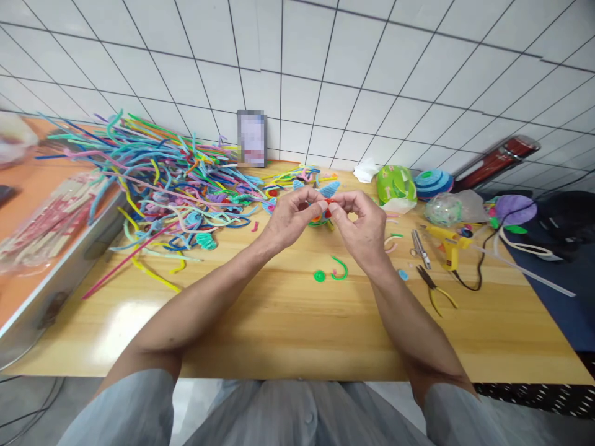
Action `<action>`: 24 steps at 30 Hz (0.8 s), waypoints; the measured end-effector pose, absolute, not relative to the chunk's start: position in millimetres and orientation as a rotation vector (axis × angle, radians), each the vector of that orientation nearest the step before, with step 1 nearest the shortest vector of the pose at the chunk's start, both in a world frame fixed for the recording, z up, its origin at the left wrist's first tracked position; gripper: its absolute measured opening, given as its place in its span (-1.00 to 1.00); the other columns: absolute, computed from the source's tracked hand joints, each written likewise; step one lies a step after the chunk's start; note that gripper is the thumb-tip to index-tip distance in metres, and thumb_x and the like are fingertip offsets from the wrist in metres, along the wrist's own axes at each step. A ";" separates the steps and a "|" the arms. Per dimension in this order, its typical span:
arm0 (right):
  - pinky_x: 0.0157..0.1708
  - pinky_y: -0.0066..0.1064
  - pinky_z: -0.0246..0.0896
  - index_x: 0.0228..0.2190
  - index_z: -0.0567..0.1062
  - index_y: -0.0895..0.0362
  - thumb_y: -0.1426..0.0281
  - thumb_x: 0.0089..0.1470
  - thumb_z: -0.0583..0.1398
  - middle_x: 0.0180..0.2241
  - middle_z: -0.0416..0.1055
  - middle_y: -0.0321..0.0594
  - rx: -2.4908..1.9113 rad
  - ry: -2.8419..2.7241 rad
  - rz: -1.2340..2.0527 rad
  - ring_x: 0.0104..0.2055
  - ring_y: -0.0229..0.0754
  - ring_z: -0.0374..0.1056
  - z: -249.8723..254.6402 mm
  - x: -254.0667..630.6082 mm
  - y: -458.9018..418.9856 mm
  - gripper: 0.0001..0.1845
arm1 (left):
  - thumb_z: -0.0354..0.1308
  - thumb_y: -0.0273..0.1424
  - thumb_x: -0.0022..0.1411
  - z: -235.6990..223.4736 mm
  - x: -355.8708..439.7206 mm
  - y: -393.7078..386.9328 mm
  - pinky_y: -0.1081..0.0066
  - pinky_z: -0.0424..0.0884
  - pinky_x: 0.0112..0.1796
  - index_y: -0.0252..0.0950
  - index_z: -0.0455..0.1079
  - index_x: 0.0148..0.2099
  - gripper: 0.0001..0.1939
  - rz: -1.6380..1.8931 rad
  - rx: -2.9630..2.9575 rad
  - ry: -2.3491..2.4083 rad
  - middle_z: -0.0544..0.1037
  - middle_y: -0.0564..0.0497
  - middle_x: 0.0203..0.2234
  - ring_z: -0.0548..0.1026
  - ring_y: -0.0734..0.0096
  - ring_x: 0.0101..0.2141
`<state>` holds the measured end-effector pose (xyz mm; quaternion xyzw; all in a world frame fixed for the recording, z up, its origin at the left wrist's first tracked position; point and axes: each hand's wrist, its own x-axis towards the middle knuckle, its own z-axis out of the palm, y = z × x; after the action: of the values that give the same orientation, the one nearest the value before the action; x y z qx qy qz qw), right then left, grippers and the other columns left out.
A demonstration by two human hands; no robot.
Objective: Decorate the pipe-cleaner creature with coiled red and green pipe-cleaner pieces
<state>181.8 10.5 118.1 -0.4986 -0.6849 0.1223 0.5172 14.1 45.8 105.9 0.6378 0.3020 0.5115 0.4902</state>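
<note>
Both hands meet above the middle of the wooden table (288,322). My left hand (290,217) and my right hand (360,223) are closed, pinching a small red pipe-cleaner piece (328,205) between their fingertips. A green and orange bit of the same small craft shows just below the fingers. On the table under the hands lie a green curved pipe-cleaner hook (341,268) and a small green coil (319,276).
A big tangle of coloured pipe cleaners (162,173) covers the table's left back. At the right lie a yellow glue gun (449,244), pliers (434,288), a metal tool (419,246), a green bag (395,184) and a blue coil (433,183). A phone (251,139) leans on the tiled wall.
</note>
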 end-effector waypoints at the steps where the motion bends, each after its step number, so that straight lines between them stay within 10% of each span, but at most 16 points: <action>1: -0.24 -0.29 0.45 -0.26 0.57 0.03 0.36 0.22 0.24 -0.31 0.62 -0.27 -1.183 -1.636 0.286 -0.31 -0.19 0.50 117.1 180.9 10.2 -0.92 | 0.39 -0.06 0.23 105.8 15.3 45.3 0.42 0.22 -0.48 -0.24 0.48 -0.33 -0.64 1.247 1.503 0.729 0.43 0.10 -0.54 0.32 0.46 -0.50; 24: -0.22 -0.23 0.46 -0.23 0.60 -0.02 0.32 0.29 0.24 -0.30 0.62 -0.23 -1.090 -1.685 0.105 -0.29 -0.13 0.50 112.4 175.6 7.4 -0.90 | 0.47 -0.12 0.10 101.9 26.6 37.7 0.46 0.04 -0.57 -0.25 0.43 -0.34 -0.64 1.264 1.087 0.639 0.30 0.19 -0.63 0.17 0.59 -0.62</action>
<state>175.6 7.4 112.4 -0.4579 -0.7078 0.0439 0.5361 26.6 37.7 101.9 0.4743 0.2786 0.5513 0.6273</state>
